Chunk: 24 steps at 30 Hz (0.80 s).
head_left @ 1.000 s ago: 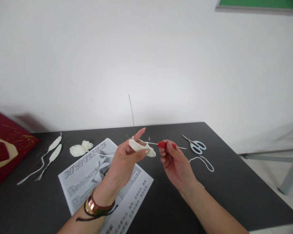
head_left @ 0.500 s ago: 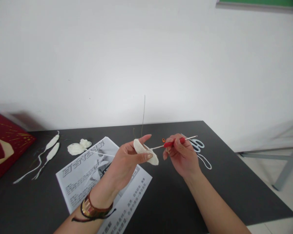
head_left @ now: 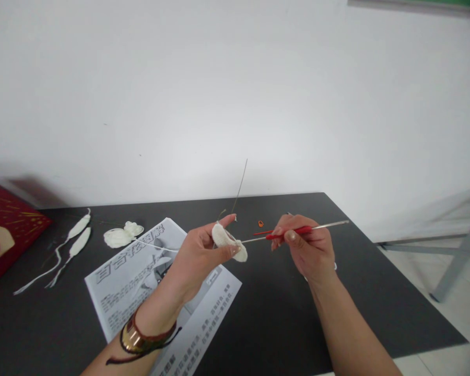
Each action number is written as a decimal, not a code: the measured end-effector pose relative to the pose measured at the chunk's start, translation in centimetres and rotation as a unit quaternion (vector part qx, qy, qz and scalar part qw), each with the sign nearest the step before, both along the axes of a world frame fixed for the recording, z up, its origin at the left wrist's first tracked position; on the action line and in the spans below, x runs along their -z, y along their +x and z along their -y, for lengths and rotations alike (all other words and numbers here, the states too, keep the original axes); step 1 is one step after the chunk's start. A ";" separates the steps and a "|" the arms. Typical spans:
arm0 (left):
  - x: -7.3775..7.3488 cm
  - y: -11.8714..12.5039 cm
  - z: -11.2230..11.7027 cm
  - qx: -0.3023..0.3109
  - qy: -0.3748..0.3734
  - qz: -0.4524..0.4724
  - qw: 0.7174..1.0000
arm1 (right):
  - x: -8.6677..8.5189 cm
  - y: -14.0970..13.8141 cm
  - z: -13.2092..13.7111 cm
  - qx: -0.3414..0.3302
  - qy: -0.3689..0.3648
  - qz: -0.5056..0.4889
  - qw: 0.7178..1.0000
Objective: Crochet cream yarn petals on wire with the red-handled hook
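Between the thumb and fingers of my left hand (head_left: 203, 250) is a small white crochet piece (head_left: 224, 236), curved and petal-like. A thin wire (head_left: 241, 183) sticks up from behind it. My right hand (head_left: 307, 245) is closed round the red grip of a crochet hook (head_left: 297, 232); the metal tip meets the edge of the crochet piece. From the left hand, a white strand of yarn (head_left: 154, 245) runs back to a loose bundle of white yarn (head_left: 119, 236) on the black table. The palm side of my left hand is partly hidden.
Two finished white petals (head_left: 79, 243) with yarn tails lie at the left, near a dark red box (head_left: 11, 235). A printed sheet (head_left: 121, 292) lies beneath my left arm. An orange stitch marker (head_left: 260, 223) rests at the back of the table (head_left: 270, 324).
My right hand has moved to the right and turned slightly, with the hook held more level. The crochet piece has tilted a little, and the wire now leans right.
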State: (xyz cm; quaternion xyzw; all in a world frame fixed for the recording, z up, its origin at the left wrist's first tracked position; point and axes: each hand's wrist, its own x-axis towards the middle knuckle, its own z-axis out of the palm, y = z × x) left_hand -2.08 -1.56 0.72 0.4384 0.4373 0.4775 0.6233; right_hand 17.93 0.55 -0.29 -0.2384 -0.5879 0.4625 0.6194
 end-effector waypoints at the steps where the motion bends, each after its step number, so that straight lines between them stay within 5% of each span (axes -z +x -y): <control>1: 0.0 0.0 0.0 -0.006 0.001 -0.005 1.000 | 0.0 -0.1 0.1 0.006 0.005 0.011 1.000; 11: -0.1 0.3 -0.2 -0.068 0.014 -0.052 0.996 | -0.1 -0.3 1.2 0.066 0.115 0.144 0.981; 19: 1.8 0.6 -0.9 -0.139 0.063 -0.114 0.982 | 0.9 -1.8 1.4 0.097 0.339 0.309 0.883; 24: 2.1 1.2 -0.8 -0.173 0.108 -0.083 0.975 | 2.0 -2.1 1.1 0.138 0.407 0.354 0.831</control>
